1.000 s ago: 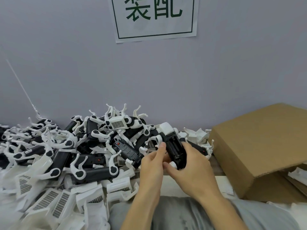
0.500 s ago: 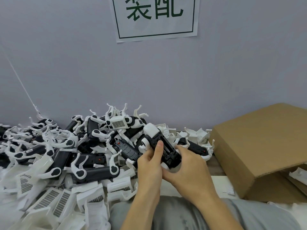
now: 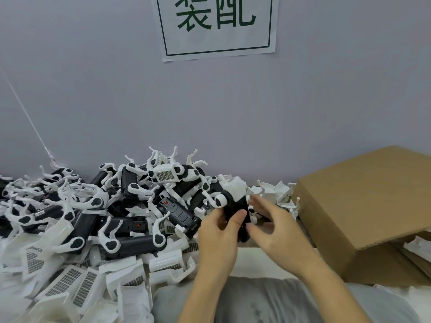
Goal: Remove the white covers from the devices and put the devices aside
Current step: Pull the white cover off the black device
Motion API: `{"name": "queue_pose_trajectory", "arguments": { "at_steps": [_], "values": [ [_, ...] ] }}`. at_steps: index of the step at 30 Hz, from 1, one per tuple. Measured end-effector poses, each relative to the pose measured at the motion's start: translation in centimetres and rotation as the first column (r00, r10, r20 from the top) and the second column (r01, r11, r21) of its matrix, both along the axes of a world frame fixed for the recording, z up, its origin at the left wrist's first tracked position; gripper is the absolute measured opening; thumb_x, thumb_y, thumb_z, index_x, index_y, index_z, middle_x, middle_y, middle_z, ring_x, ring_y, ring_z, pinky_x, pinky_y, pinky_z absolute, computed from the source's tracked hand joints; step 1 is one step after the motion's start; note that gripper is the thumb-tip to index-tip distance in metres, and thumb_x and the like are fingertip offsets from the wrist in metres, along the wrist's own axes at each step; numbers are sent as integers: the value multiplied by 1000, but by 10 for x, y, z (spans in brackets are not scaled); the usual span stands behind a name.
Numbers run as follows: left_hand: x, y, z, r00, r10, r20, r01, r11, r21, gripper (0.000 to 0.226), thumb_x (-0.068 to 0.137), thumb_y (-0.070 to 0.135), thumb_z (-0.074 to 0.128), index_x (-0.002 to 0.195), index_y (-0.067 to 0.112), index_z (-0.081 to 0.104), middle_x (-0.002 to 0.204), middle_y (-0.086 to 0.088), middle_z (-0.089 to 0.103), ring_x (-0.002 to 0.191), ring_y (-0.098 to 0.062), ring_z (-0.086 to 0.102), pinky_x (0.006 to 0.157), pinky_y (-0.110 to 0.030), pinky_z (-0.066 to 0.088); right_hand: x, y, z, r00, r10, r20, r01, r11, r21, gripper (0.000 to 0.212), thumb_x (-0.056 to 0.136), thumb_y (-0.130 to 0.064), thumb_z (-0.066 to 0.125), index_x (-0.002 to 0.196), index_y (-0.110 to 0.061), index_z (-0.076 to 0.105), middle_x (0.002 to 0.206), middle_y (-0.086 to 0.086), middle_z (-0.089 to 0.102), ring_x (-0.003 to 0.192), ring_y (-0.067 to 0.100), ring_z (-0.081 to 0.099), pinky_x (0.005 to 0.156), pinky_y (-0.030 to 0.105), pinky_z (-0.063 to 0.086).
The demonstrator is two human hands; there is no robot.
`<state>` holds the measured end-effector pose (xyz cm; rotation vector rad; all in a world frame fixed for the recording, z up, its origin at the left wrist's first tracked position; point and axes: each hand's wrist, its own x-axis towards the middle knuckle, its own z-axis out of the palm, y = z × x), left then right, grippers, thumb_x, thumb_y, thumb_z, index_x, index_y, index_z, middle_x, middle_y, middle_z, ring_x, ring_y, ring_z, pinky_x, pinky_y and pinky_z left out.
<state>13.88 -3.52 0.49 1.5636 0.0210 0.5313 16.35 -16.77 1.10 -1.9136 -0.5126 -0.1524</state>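
Left hand [image 3: 218, 231]: I grip the device [image 3: 235, 213].
Right hand [image 3: 277, 227]: fingers spread, just beside it.
Risk: one-handed hold could slip.

device [image 3: 235, 212] | black body, white cover [image 3: 235, 188] on upper end | upright, above pile [image 3: 93, 217]

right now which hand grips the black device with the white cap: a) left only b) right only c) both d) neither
a: the left hand curls its fingers and thumb round the black device, while the right hand is beside it with fingers spread, not gripping it.
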Motion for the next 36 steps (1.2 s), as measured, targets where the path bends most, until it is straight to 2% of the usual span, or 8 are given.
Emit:
{"name": "queue_pose_trajectory", "arguments": {
  "at_steps": [3,7,19,24,28,31,34,36],
  "values": [
    [-3,-4,-4,999,22,37,-31,960,279,9,84,27,62,78,26,69,72,2,73,76,-19,67,92,-54,51,-2,-1,6,1000,28,-6,-26,988,155,63,79,-35,72,138,-38,51,128,-18,63,124,-1,56,102,31,49],
    [-4,-9,-8,993,106,49,-115,831,544,34,89,20,61,67,40,45,64,29,58,67,-2,52,115,-48,22,-3,11,5,985,-157,-75,171,954,245,70,72,-33,88,134,-32,54,106,-12,70,98,5,69,90,32,57],
    [-8,-9,-4,1000,-14,20,4,894,447,23,80,25,56,99,27,68,79,15,70,80,-10,63,90,-52,47,-1,13,2,959,-260,-109,282,891,356,51,68,-37,90,114,-28,68,87,-10,75,83,9,73,76,32,62],
    [-3,-6,-5,998,17,57,-27,981,193,6,92,20,59,94,18,65,83,5,72,81,-23,67,80,-46,57,-3,18,5,990,-62,-130,110,912,395,99,60,-57,79,147,-24,45,127,-10,66,121,5,60,104,32,49],
    [5,-1,-4,992,88,-85,-101,980,-170,25,106,26,49,107,16,71,100,-3,74,94,-19,68,81,-30,53,-3,13,6,982,-138,-126,183,848,498,48,89,-48,60,134,-33,54,114,-21,70,110,-7,62,96,25,48],
    [5,4,0,986,11,-167,-104,824,-558,37,107,33,43,115,8,70,112,-10,72,99,-22,69,92,-41,55,1,8,6,961,-207,-183,275,788,550,28,102,-26,54,128,-26,63,117,-10,70,110,2,64,93,26,49],
    [-3,9,13,974,-227,18,145,558,-817,52,99,48,50,96,0,72,79,-13,66,62,-22,61,56,-33,56,2,7,5,945,-215,-246,321,747,583,26,104,-19,50,123,-20,67,109,-7,73,105,8,67,83,26,49],
    [-8,8,18,948,-308,79,239,525,-817,51,87,54,60,87,4,67,68,-10,56,55,-21,49,52,-30,52,3,7,4,934,-229,-275,352,730,586,24,104,-17,49,115,-23,69,102,-7,73,99,9,67,77,28,48]
  ]
}}
